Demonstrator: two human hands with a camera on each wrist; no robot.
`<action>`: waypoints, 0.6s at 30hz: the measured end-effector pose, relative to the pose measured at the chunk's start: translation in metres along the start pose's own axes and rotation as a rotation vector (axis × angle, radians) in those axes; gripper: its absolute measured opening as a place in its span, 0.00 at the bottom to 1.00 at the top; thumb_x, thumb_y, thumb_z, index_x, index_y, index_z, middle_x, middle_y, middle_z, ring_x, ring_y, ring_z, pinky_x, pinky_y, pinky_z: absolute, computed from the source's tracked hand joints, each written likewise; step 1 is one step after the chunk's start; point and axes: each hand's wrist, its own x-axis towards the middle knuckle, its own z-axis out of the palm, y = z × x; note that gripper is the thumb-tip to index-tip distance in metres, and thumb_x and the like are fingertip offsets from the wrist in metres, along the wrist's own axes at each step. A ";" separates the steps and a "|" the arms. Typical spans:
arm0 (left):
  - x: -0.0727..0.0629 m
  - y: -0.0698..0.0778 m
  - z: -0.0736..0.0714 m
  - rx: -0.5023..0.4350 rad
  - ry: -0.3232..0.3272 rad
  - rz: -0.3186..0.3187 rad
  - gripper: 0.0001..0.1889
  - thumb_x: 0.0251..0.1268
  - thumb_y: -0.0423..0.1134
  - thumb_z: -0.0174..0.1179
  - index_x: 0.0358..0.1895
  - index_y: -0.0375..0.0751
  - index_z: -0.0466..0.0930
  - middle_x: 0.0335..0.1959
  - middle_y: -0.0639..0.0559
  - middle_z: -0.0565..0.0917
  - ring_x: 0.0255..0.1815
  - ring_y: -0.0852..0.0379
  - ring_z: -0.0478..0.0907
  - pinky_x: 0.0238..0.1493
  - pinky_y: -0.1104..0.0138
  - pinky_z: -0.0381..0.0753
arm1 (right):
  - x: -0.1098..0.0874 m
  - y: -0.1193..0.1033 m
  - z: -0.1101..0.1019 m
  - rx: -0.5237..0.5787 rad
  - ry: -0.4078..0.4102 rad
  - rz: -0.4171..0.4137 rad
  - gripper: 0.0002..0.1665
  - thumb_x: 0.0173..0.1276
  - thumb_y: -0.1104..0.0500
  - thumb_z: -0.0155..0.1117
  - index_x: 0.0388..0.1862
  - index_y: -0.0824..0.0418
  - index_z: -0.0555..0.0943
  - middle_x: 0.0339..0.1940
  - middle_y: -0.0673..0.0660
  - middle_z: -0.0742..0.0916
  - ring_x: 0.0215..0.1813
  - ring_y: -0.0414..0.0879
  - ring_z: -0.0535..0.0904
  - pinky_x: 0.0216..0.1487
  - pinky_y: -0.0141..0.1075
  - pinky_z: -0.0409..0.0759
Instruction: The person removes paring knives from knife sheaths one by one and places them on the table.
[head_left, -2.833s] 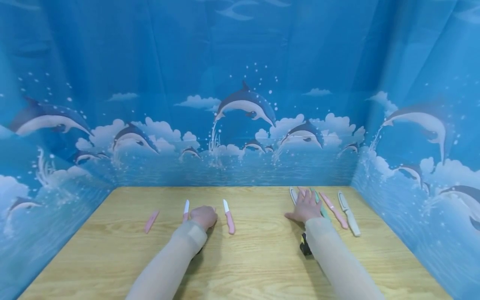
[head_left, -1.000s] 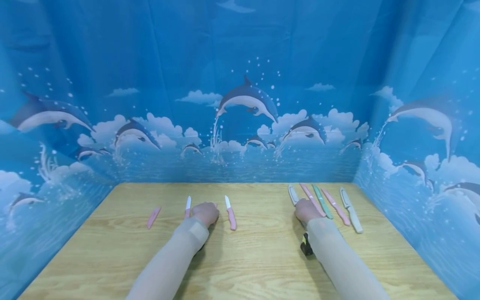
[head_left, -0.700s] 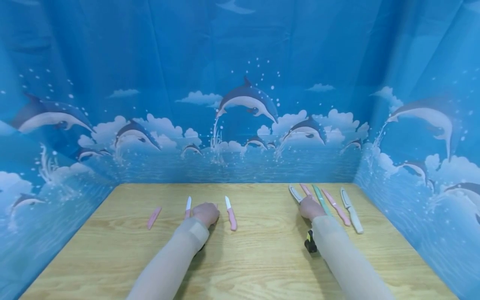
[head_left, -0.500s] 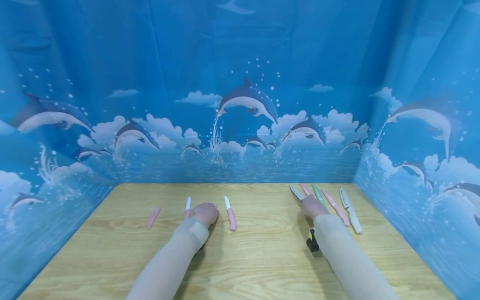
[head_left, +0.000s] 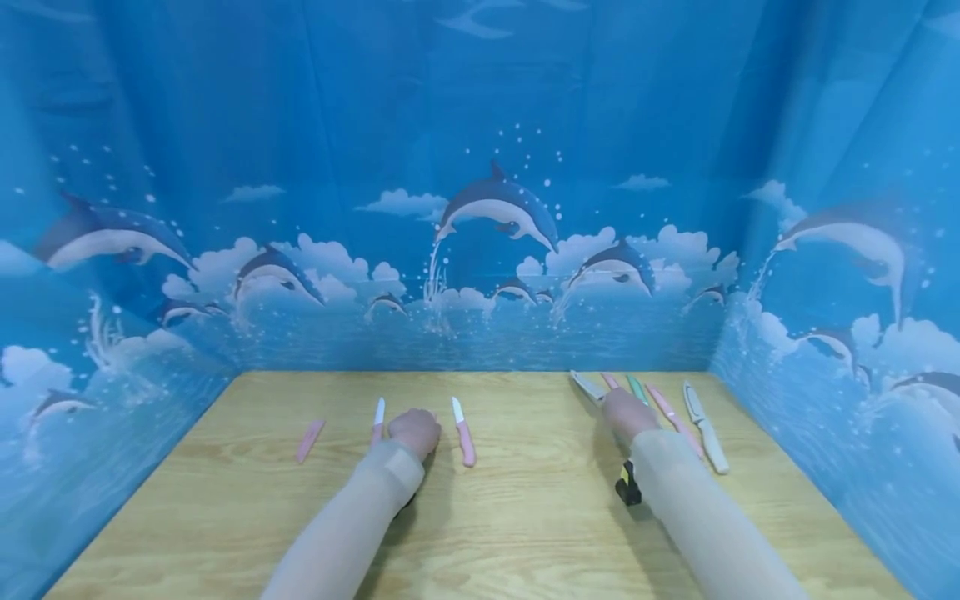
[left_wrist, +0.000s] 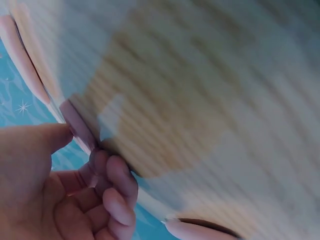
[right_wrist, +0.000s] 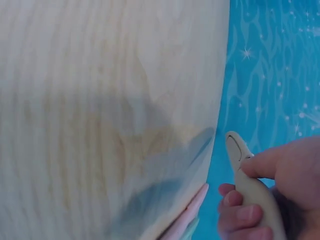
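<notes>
My right hand (head_left: 628, 414) grips a cream sheathed knife (right_wrist: 257, 195) by its handle, thumb near the sheath's end. In the head view, the knife's pale front end (head_left: 587, 387) sticks out to the left beyond the fingers. My left hand (head_left: 415, 432) pinches a small flat pink piece (left_wrist: 79, 123), like a knife sheath, between thumb and fingers close over the table; the hand hides it in the head view. Pink-handled knives with bare white blades lie on both sides of that hand, one left (head_left: 377, 422) and one right (head_left: 464, 435).
A pink sheath (head_left: 310, 440) lies at the far left. Beside my right hand lie a pink knife (head_left: 610, 380), a green knife (head_left: 637, 388), another pink knife (head_left: 674, 419) and a cream knife (head_left: 706, 427). A blue dolphin curtain (head_left: 480, 325) borders the wooden table (head_left: 517, 517).
My right hand, spread over the knives at first, has curled round the leftmost cream knife, whose front end now slants further left. My left hand has stayed in place.
</notes>
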 end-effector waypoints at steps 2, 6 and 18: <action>0.000 0.001 0.000 -0.001 0.010 -0.018 0.20 0.75 0.49 0.48 0.38 0.36 0.84 0.31 0.45 0.84 0.27 0.54 0.79 0.21 0.69 0.71 | -0.002 -0.002 0.003 -0.005 0.004 -0.038 0.15 0.71 0.71 0.44 0.41 0.71 0.81 0.58 0.69 0.80 0.29 0.47 0.78 0.37 0.42 0.82; 0.000 0.001 0.000 -0.040 0.045 -0.054 0.24 0.75 0.52 0.48 0.47 0.33 0.81 0.37 0.42 0.85 0.34 0.49 0.82 0.28 0.63 0.79 | -0.005 -0.007 0.008 0.014 0.005 -0.035 0.14 0.75 0.65 0.46 0.45 0.71 0.78 0.37 0.60 0.83 0.31 0.48 0.77 0.43 0.47 0.80; 0.006 -0.004 -0.002 0.063 0.319 0.071 0.42 0.67 0.65 0.49 0.74 0.39 0.54 0.68 0.36 0.67 0.66 0.41 0.68 0.61 0.52 0.75 | -0.011 -0.028 0.016 0.015 0.061 -0.069 0.18 0.76 0.57 0.49 0.46 0.73 0.75 0.30 0.58 0.82 0.29 0.49 0.77 0.38 0.46 0.80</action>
